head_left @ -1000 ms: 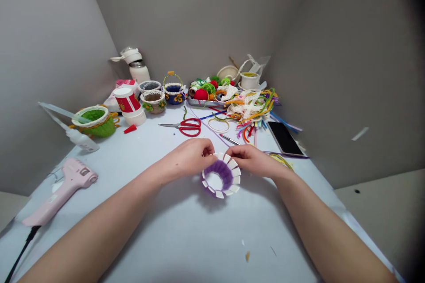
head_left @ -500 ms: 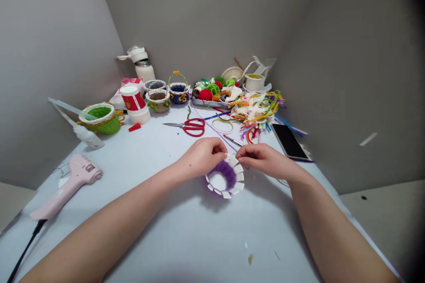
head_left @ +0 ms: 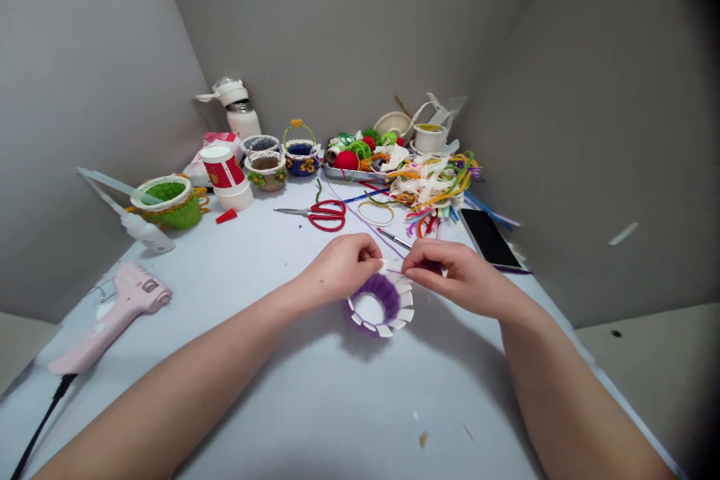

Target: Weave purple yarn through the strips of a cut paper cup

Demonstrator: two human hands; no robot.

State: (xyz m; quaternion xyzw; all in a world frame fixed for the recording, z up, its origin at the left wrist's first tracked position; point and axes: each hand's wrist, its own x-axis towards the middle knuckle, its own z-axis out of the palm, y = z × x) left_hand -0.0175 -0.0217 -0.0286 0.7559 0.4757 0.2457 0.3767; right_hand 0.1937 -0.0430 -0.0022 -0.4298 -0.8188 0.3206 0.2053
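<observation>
A paper cup [head_left: 400, 300] with its white rim cut into flaps and purple yarn woven round its inside and outside stands on the table, mouth up. My left hand [head_left: 349, 264] pinches the cup's far rim between thumb and fingers. Just right of the rim, my right hand [head_left: 447, 270] is closed on a strand of purple yarn [head_left: 395, 271], which runs short and taut to the cup's edge. Beyond the hands lies a pen [head_left: 394, 238], with a loose purple strand passing by it.
Red-handled scissors [head_left: 326, 215] and a thin hoop [head_left: 376, 213] lie ahead. A pink glue gun [head_left: 112, 315] and a glue bottle [head_left: 147, 231] are at left. Several small decorated baskets [head_left: 302, 157] stand behind. A phone [head_left: 489, 238] rests at right, beside a heap of yarn and lace [head_left: 433, 184].
My right hand has shifted slightly right, away from the rim, and the purple strand now shows stretched between it and the cup. My left hand keeps its grip.
</observation>
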